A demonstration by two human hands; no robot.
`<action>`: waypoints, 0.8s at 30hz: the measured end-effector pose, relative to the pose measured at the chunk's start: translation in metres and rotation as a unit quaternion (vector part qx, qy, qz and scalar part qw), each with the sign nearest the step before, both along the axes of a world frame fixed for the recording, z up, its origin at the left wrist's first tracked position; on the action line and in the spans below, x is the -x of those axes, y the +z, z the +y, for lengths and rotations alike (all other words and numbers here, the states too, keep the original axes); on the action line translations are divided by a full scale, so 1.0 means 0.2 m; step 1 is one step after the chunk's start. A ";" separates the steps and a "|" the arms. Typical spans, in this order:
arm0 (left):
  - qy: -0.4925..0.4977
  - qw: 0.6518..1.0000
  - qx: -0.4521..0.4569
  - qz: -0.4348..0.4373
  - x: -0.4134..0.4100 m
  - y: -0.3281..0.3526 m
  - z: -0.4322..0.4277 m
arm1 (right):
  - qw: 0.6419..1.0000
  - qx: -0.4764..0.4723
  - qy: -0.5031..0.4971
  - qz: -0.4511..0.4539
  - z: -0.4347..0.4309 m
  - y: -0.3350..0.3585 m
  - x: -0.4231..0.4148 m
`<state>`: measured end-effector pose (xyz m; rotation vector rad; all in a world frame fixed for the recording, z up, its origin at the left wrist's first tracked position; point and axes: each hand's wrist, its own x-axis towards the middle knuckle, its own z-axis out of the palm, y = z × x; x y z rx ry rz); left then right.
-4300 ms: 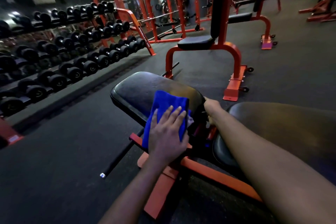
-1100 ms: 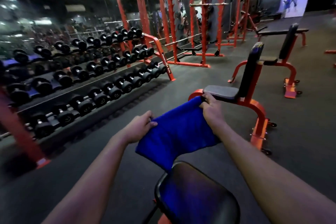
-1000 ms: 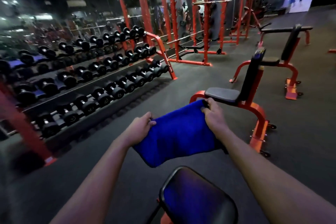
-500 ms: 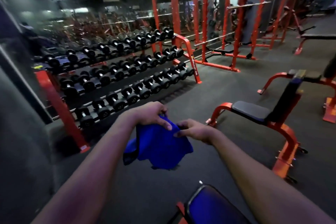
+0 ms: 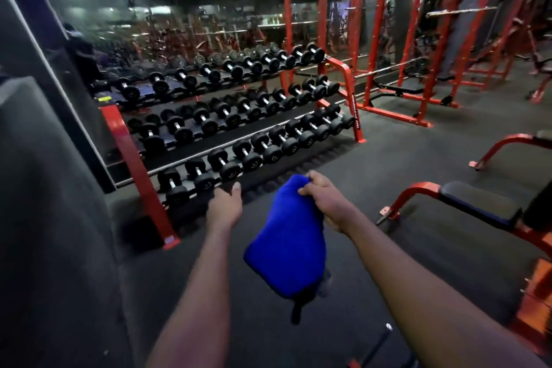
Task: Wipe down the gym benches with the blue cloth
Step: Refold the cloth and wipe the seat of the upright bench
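The blue cloth hangs in the air in front of me, bunched at its top. My right hand grips that top edge with curled fingers. My left hand is held out to the left of the cloth, apart from it and holding nothing, its fingers pointing away. A bench with a black seat pad and orange frame stands to the right on the floor. A second bench frame shows at the right edge behind it.
A three-tier orange dumbbell rack full of black dumbbells runs along the mirrored wall ahead. Orange power racks stand at the back right. A grey pillar fills the left. Dark rubber floor lies between rack and benches.
My left hand has let go of the cloth and moved left. The cloth now hangs from my right hand alone. The view has swung left, and the near bench pad dropped out of sight.
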<state>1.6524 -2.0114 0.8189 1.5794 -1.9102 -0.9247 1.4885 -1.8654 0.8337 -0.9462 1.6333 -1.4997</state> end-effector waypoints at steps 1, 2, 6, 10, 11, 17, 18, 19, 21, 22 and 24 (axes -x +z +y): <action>0.001 0.998 -0.056 -0.021 -0.03 -0.05 -0.04 | 0.999 0.007 -0.035 -0.008 -0.08 -0.01 -0.02; -0.015 0.993 -0.113 -0.029 -0.06 -0.10 -0.10 | 0.998 0.016 -0.065 -0.016 -0.17 0.00 -0.06; -0.131 0.914 -0.373 0.096 -0.16 -0.22 -0.25 | 0.991 0.062 -0.115 -0.022 -0.44 0.01 -0.14; -0.169 0.914 -0.306 0.206 -0.09 -0.25 -0.48 | 0.984 0.107 -0.140 -0.037 -0.67 -0.01 -0.11; -0.166 0.919 -0.279 0.224 -0.06 -0.24 -0.52 | 0.982 0.116 -0.147 -0.032 -0.71 -0.01 -0.09; -0.202 0.895 -0.244 0.314 0.28 -0.27 -0.92 | 0.978 0.104 -0.178 -0.026 -1.02 -0.08 0.20; -0.210 0.893 -0.238 0.319 0.34 -0.26 -0.98 | 0.978 0.097 -0.182 -0.042 -1.05 -0.09 0.26; -0.219 0.894 -0.227 0.318 0.40 -0.26 -1.06 | 0.979 0.086 -0.179 -0.054 -1.08 -0.09 0.32; -0.240 0.905 -0.188 0.297 0.55 -0.25 -1.23 | 0.983 0.051 -0.166 -0.057 -1.17 -0.12 0.49; -0.254 0.912 -0.164 0.277 0.65 -0.22 -1.33 | 0.985 0.027 -0.163 -0.044 -1.23 -0.13 0.61; -0.285 0.923 -0.122 0.229 0.77 -0.17 -1.48 | 0.986 -0.041 -0.163 0.010 -1.30 -0.18 0.77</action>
